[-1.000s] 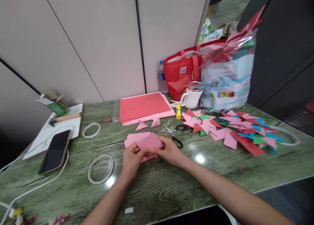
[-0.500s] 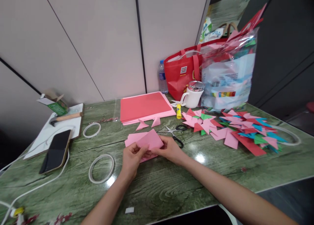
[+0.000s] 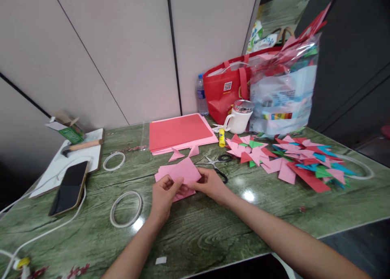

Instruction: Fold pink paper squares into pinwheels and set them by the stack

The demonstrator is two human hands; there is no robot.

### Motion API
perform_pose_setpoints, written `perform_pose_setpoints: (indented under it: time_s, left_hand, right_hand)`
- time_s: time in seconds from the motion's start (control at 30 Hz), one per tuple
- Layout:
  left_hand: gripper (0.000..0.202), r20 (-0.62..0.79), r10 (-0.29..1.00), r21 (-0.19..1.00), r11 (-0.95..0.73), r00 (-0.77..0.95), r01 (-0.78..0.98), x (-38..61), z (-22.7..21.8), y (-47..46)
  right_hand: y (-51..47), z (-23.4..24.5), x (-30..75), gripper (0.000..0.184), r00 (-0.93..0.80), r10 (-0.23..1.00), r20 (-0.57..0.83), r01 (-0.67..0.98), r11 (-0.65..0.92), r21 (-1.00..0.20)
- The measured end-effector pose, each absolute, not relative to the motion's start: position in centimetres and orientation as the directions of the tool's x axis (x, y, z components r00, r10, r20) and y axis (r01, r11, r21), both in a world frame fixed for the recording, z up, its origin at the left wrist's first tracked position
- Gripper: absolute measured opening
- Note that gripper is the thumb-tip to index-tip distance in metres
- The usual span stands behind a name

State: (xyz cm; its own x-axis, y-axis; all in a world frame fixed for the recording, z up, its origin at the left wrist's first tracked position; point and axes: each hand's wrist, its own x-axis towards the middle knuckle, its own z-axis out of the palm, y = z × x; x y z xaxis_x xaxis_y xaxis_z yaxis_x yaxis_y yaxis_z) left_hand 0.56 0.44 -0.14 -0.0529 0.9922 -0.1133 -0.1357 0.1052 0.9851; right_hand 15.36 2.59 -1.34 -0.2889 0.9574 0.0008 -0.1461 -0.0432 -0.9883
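Left of your one pair of scissors (image 3: 214, 163) you have two white rings (image 3: 111, 210), one phone (image 3: 69, 188), one hammer (image 3: 81, 146), one green box (image 3: 72, 134), two small folded pink pieces (image 3: 176, 154), and one pink sheet (image 3: 187, 170) held in your two hands (image 3: 163, 194). Beyond the scissors you count one bottle (image 3: 201, 95), one red bag (image 3: 221, 98), one clear bag (image 3: 282, 100), one white mug (image 3: 239, 121) and one yellow glue stick (image 3: 222, 138). Right of them, the loose folded papers (image 3: 257, 154) overlap too much for you to count.

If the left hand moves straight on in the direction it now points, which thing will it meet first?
The left hand would first meet the pink sheet it holds; beyond, probably the small folded pink pieces, though its height above the table is unclear.
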Motion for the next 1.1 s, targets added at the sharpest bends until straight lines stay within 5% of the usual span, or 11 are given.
perform_pose_setpoints:
  time_s: [0.27, 0.5, 0.73, 1.1]
  left_hand:
    - [0.017, -0.050, 0.997, 0.995, 0.044, -0.065, -0.087, 0.4, -0.2, 0.6]
    - [0.019, -0.050, 0.998, 0.990, 0.045, -0.036, -0.134, 0.2, -0.6, 0.6]
    - [0.023, 0.015, 0.994, 0.995, -0.025, -0.108, -0.096, -0.1, -1.3, 1.0]
    - [0.033, 0.144, 0.988, 0.974, -0.134, -0.047, 0.183, -0.1, -0.4, 0.6]
  right_hand:
    - [2.9, -1.3, 15.6, 0.026, -0.233, 0.973, 0.006, -0.246, -0.053, -0.968]
    - [3.3, -2.2, 15.9, 0.007, -0.107, 0.981, 0.164, -0.132, 0.150, -0.980]
    - [3.1, -2.4, 16.0, 0.009, -0.139, 0.961, 0.238, -0.141, 0.218, -0.966]
    - [2.6, -2.0, 15.9, 0.014, -0.161, 0.920, 0.357, -0.054, 0.353, -0.934]
